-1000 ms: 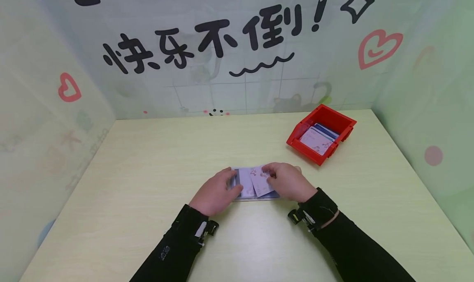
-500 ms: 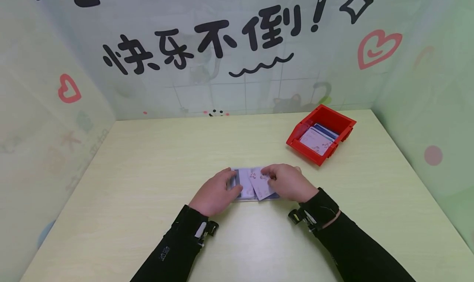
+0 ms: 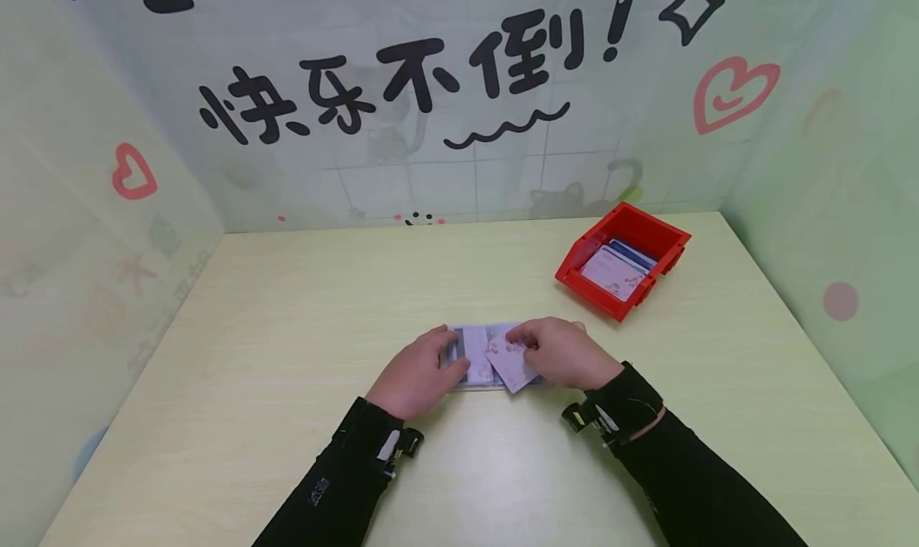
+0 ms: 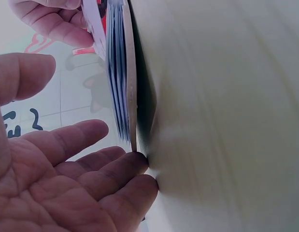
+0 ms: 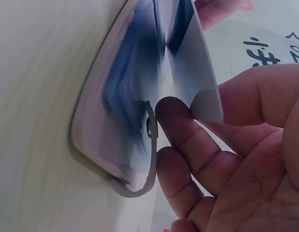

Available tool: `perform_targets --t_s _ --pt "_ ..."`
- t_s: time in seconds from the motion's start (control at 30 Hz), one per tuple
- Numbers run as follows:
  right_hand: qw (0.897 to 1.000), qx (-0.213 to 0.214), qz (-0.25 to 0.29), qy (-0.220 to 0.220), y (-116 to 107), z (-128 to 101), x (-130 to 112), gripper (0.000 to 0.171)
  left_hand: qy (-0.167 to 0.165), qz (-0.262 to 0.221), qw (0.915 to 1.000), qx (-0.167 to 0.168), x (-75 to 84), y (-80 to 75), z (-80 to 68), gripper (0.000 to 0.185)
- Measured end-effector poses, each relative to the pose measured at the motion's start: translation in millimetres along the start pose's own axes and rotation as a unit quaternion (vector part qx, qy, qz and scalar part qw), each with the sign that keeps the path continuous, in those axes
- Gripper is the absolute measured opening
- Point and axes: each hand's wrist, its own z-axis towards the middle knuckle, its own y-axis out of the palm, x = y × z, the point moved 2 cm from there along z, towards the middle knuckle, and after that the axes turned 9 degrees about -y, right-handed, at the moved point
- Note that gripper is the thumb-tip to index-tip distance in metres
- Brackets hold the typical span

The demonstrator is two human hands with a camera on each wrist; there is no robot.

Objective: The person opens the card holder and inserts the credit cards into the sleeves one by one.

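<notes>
A pale purple card holder [image 3: 472, 357] lies open on the table near me, its pockets showing. My left hand [image 3: 452, 357] rests at its left edge with nearly straight fingers [image 4: 106, 166] touching the edge [image 4: 131, 96] and the thumb above. My right hand [image 3: 520, 346] pinches a white card with pink flowers [image 3: 508, 364] between thumb and fingertip [image 5: 173, 113]. The card [image 5: 195, 72] stands tilted over the holder's right half [image 5: 115, 111]. One lower corner pokes past the holder's near edge.
A red plastic bin [image 3: 632, 222] with several cards [image 3: 613, 272] in it stands at the back right of the pale wooden table [image 3: 287, 308]. Decorated walls close the table in at the back and on both sides.
The right hand has drawn the flowered card slightly toward me and turned it, so its corner now sticks out over the holder's near edge. The left hand has stayed put.
</notes>
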Motion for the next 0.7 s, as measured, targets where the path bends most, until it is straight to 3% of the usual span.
perform_targets --t_s 0.17,0.4,0.7 --pt "0.999 -0.003 -0.026 -0.028 5 4 -2 0.049 0.001 -0.005 1.0000 -0.002 -1.0 -0.6 -0.1 0.060" --pt "0.994 -0.025 -0.092 -0.050 12 8 -8 0.078 0.001 -0.004 1.0000 -0.001 -1.0 0.0 1.0 0.061" --pt "0.984 -0.013 -0.171 -0.056 22 8 -18 0.074 0.004 -0.007 1.0000 0.000 -0.6 0.5 1.0 0.059"
